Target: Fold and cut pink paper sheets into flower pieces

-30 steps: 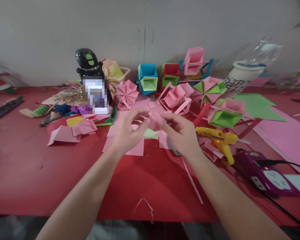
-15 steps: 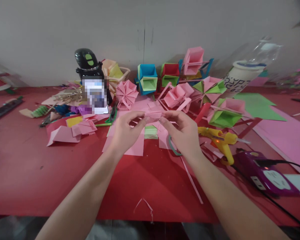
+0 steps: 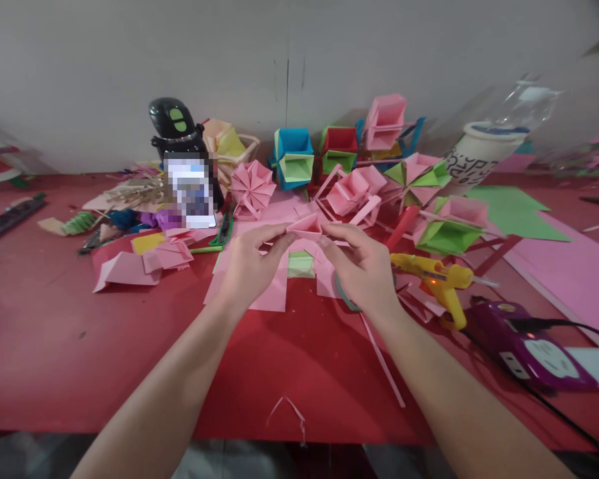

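A small folded piece of pink paper (image 3: 307, 227) is held up between both hands, its top edge spread so that a pocket shows. My left hand (image 3: 252, 259) pinches its left end between thumb and fingers. At the right end, my right hand (image 3: 362, 263) grips it the same way. Below it, a folded light green paper piece (image 3: 301, 265) lies among pink paper sheets (image 3: 267, 293). Partly hidden by my right hand is a green ring-shaped handle (image 3: 346, 296), with a thin pink paper strip (image 3: 383, 359) beside it.
Folded paper boxes (image 3: 293, 159) and a pink paper rosette (image 3: 252, 188) stand along the back. A phone (image 3: 194, 193) leans on a black bottle (image 3: 174, 126). On the right lie a yellow glue gun (image 3: 436, 276), a purple power socket (image 3: 534, 346) and a patterned vase (image 3: 484, 156).
The pink paper between my hands has gone from nearly flat to spread apart at the top. My right hand has shifted slightly left.
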### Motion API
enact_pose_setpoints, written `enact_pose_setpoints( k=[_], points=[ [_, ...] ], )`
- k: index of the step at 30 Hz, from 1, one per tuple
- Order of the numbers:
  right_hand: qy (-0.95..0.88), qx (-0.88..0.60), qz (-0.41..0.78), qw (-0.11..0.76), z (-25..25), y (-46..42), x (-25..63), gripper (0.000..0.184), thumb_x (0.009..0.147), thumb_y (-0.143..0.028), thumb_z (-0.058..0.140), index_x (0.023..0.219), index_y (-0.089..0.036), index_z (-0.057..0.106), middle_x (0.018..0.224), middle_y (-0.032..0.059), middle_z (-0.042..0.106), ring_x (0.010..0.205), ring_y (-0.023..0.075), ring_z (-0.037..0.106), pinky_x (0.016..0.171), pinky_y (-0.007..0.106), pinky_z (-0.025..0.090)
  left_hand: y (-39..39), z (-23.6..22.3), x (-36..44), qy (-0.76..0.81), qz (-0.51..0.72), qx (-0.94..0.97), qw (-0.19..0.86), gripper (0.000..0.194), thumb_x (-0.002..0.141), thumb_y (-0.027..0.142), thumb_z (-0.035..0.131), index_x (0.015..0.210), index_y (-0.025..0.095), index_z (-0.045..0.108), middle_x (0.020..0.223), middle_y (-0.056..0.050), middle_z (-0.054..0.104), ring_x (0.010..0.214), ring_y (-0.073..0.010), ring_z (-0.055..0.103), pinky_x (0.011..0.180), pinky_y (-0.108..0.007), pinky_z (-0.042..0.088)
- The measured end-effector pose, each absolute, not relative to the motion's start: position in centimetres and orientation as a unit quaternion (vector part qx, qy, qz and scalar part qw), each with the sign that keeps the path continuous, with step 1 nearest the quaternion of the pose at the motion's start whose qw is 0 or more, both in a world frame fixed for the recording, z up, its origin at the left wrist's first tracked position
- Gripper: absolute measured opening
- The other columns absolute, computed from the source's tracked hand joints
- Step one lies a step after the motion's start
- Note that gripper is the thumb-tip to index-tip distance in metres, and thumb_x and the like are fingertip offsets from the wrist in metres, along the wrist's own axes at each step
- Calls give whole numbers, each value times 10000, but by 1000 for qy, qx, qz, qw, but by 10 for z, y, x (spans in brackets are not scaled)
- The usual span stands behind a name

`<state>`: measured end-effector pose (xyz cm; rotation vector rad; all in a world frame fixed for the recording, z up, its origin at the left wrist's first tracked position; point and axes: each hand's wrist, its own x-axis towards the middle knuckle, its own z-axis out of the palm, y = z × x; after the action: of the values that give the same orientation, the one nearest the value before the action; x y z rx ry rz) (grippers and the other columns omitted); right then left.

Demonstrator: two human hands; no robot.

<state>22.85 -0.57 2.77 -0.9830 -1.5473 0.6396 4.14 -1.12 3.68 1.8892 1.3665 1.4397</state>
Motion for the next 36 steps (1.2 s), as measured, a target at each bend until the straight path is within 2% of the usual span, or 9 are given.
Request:
enact_pose_setpoints(
  k=[5, 9, 14, 19, 24, 28, 31, 33, 36],
  points=[
    [-621, -423, 347, 561, 29, -6, 227, 170, 872, -262, 706, 1029, -245, 769, 1066, 38, 768, 1007, 213, 720, 890, 365, 595, -10, 32, 42, 467, 524, 695, 155, 153, 927, 281, 679, 1009, 228, 796, 966, -34, 803, 858, -185, 725, 723, -281, 562],
    [-568, -424, 419, 568, 28, -5, 227, 154, 841, -291, 732, 978, -225, 756, 983, 33, 768, 938, 212, 729, 902, 391, 589, -11, 32, 45, 407, 505, 759, 60, 167, 928, 176, 671, 1046, 210, 785, 1032, -61, 797, 940, -196, 731, 830, -319, 564],
    [-530, -433, 444, 579, 27, -1, 228, 179, 768, -255, 762, 930, -200, 710, 912, 20, 725, 835, 175, 701, 826, 345, 570, -11, 29, 48, 369, 457, 808, -53, 171, 951, 158, 637, 1043, 204, 773, 1038, -65, 795, 913, -194, 706, 815, -333, 546],
    [-512, -435, 457, 583, 22, 4, 230, 257, 692, -202, 772, 941, -203, 704, 919, 14, 716, 777, 148, 666, 752, 308, 550, -12, 21, 52, 342, 442, 827, -54, 170, 960, 180, 629, 1046, 232, 766, 1055, -56, 790, 925, -197, 683, 832, -347, 526],
    [-464, -412, 505, 600, 21, 6, 228, 305, 635, -209, 809, 931, -196, 735, 901, 31, 742, 787, 166, 682, 769, 340, 566, -15, 23, 54, 381, 429, 819, -8, 229, 945, 189, 632, 1078, 313, 771, 1184, -55, 757, 1031, -242, 664, 905, -423, 502],
    [-466, -400, 504, 607, 23, 6, 228, 253, 632, -183, 753, 884, -208, 755, 869, 22, 758, 796, 180, 697, 778, 358, 576, -16, 24, 58, 374, 472, 795, 68, 201, 929, 175, 640, 1019, 275, 790, 1269, -97, 706, 1131, -260, 652, 953, -460, 527],
    [-483, -401, 469, 622, 23, 6, 230, 243, 651, -143, 700, 876, -207, 764, 877, 21, 764, 834, 185, 707, 804, 359, 574, -20, 24, 64, 346, 497, 775, 183, 232, 908, 156, 663, 1096, 238, 770, 1358, -124, 644, 1204, -259, 639, 971, -438, 558],
    [-502, -410, 433, 627, 24, 5, 232, 242, 667, -122, 688, 879, -205, 770, 900, 26, 769, 866, 191, 710, 815, 358, 574, -25, 25, 68, 343, 500, 744, 281, 291, 874, 213, 727, 1165, 221, 747, 1410, -135, 601, 1257, -280, 614, 942, -406, 588],
    [-532, -428, 383, 622, 27, 4, 234, 258, 680, -90, 669, 888, -205, 770, 903, 26, 773, 858, 195, 714, 776, 347, 584, -29, 31, 73, 359, 513, 677, 387, 240, 884, 271, 721, 1110, 200, 760, 1432, -142, 574, 1243, -281, 627, 891, -354, 612]
  ],
)
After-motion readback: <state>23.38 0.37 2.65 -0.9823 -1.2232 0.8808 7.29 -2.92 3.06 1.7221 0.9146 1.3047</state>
